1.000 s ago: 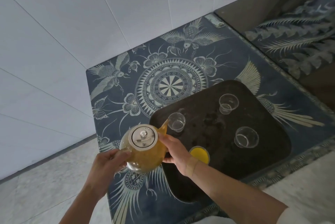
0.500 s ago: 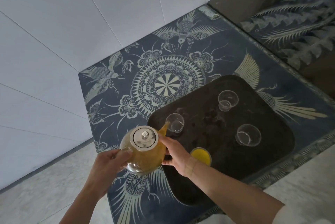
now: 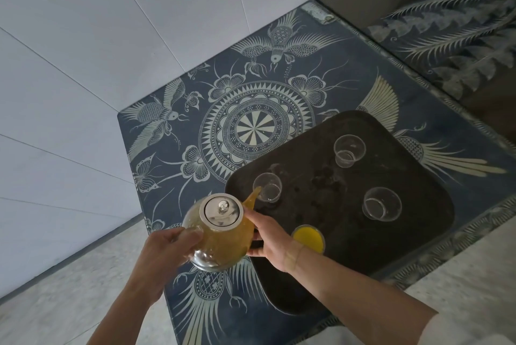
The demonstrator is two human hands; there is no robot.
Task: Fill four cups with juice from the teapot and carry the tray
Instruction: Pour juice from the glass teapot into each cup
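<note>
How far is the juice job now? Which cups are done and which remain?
Done: one cup nearest the person holds juice. In hand: both hands, left hand and right hand, hold the teapot, its spout at the rim of the second cup. Left: that cup, two empty cups, then carrying the tray.

Teapot spout [image 3: 253, 197] apparently over near-left cup [image 3: 267, 187]
</note>
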